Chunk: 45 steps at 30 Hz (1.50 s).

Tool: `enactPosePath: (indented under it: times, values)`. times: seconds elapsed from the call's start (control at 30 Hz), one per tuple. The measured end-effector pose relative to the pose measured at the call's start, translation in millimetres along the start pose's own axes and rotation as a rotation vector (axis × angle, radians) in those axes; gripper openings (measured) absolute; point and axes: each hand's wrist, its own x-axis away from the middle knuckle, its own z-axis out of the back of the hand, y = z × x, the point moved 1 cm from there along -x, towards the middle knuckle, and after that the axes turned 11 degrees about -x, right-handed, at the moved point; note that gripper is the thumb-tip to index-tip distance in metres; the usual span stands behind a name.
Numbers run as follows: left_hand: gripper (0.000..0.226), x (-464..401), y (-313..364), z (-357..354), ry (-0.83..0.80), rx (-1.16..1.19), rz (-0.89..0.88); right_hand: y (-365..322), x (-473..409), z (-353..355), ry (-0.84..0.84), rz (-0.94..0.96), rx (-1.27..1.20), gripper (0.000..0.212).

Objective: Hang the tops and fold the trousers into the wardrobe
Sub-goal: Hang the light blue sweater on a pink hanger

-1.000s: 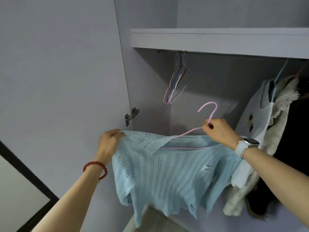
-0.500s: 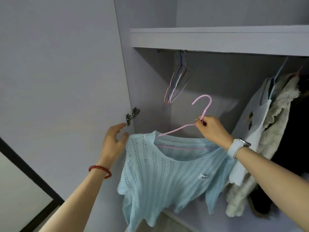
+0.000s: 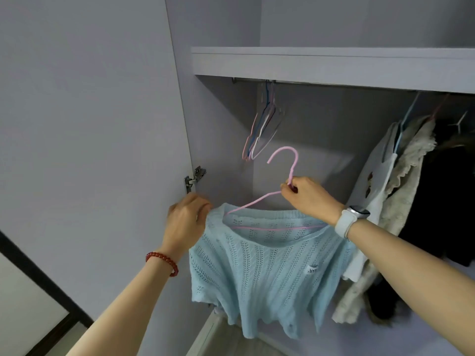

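Note:
A light blue knitted top (image 3: 264, 273) hangs on a pink wire hanger (image 3: 284, 160) in front of the open wardrobe. My right hand (image 3: 305, 196) grips the hanger at the base of its hook, below the hanging rail (image 3: 321, 84). My left hand (image 3: 186, 222) pinches the top's left shoulder. The hanger's lower bar shows through the neckline. The hook points up and left, clear of the rail.
Several empty wire hangers (image 3: 262, 129) hang at the rail's left end. A white top (image 3: 377, 181), a lacy cream garment (image 3: 406, 181) and dark clothes (image 3: 442, 201) hang at the right. A shelf (image 3: 334, 62) sits above the rail. The open door (image 3: 90, 124) stands at left.
My left hand let go of the top's shoulder, then took hold of it again. The top now sits squarely on the hanger, and my right hand has shifted the hanger slightly left.

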Motion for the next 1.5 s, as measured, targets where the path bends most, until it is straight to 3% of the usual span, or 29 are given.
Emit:
enactPosePath:
  times: [0.13, 0.27, 0.37, 0.47, 0.57, 0.73, 0.9, 1.03, 1.17, 1.33, 1.43, 1.5]
  values:
    - [0.048, 10, 15, -12, -0.179, -0.036, -0.123, -11, 3, -13, -0.011, -0.001, -0.119, 0.034]
    - [0.019, 11, 21, -16, -0.100, 0.015, -0.084, -16, 5, -17, -0.010, 0.033, -0.268, 0.011]
    - [0.018, 9, 16, -14, -0.040, 0.024, -0.091, 1, 11, -4, 0.092, 0.059, -0.363, 0.024]
    - [0.020, 7, 6, -11, -0.031, 0.089, 0.061, 47, 22, 14, 0.178, -0.030, -0.212, 0.045]
    - [0.020, 3, -5, -11, -0.014, 0.142, 0.139, 84, 41, 12, 0.002, -0.149, -0.009, 0.046]
    - [0.020, -5, 2, -20, -0.085, 0.162, 0.108, 98, 53, 0, -0.023, 0.036, 0.375, 0.021]
    - [0.023, -24, 9, -39, -0.193, 0.197, 0.121, 94, 71, 3, -0.083, 0.104, 0.450, 0.024]
    - [0.022, -54, 30, -58, -0.247, 0.184, 0.054, 94, 86, 10, 0.081, 0.039, 0.473, 0.044]
    - [0.045, -86, 64, -65, -0.326, 0.257, -0.006, 89, 91, 19, 0.272, -0.165, 0.466, 0.029]
    - [0.049, -110, 100, -66, -0.185, 0.282, -0.132, 75, 73, 25, 0.484, -0.417, 0.392, 0.025]
    - [0.047, -128, 121, -59, -0.079, 0.196, -0.222, 69, 52, 27, 0.443, -0.438, 0.308, 0.024]
    - [0.050, -139, 135, -53, -0.007, 0.146, -0.265, 68, 38, 34, 0.398, -0.421, 0.432, 0.027]
